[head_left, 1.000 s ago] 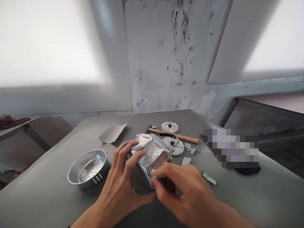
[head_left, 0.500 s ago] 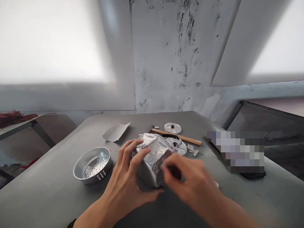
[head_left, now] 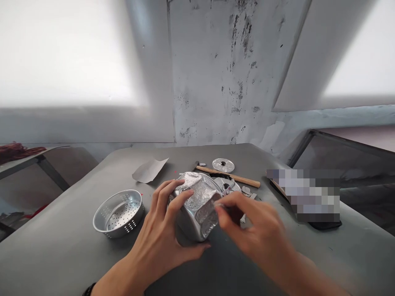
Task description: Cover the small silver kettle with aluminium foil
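Observation:
A small shiny metal pot is tilted with its dented, crinkled base facing up and toward me. My left hand grips it from the left, fingers over the base and thumb under the near side. My right hand is pinched closed at the base's right edge. A small greyish bit shows at its fingertips, too hidden to name. Behind the pot, a metal lid with a black knob is partly covered. Small grey scraps lie beside it.
A perforated metal steamer basket stands at the left. Farther back lie a curled grey sheet, a wooden-handled hammer and another lid. A pixelated object lies near the table's right edge.
My right hand has shifted slightly right and up along the pot's base, uncovering more of its right edge. My left hand keeps its grip on the pot.

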The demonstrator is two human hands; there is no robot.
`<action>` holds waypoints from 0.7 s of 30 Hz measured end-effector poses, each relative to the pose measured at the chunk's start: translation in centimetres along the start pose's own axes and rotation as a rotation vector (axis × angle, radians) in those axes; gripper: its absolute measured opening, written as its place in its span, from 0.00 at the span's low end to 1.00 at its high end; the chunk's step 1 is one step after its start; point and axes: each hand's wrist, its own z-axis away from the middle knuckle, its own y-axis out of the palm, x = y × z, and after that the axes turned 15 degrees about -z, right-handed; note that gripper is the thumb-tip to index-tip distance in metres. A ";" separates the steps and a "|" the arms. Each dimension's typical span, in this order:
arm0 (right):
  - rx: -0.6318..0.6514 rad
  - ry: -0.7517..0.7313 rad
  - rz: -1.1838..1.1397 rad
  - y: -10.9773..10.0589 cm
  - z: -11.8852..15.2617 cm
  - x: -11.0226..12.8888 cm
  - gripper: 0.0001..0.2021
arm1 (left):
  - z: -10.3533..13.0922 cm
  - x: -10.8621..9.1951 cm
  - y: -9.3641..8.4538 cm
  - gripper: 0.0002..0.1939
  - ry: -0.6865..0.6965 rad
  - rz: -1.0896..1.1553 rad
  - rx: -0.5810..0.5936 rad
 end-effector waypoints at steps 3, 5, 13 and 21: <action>0.028 -0.006 0.005 0.0 -0.1 0.1 0.07 | 0.0 0.0 0.1 0.48 0.011 0.005 0.002; 0.091 -0.029 -0.030 0.0 -0.1 0.3 0.08 | 0.1 0.1 0.2 0.48 -0.008 0.019 -0.016; 0.065 0.011 -0.020 0.1 -0.1 0.4 0.08 | 0.3 0.1 0.4 0.50 -0.018 0.027 -0.022; 0.020 0.020 0.015 -0.2 0.0 0.3 0.07 | 0.3 0.1 0.5 0.53 -0.026 0.030 -0.015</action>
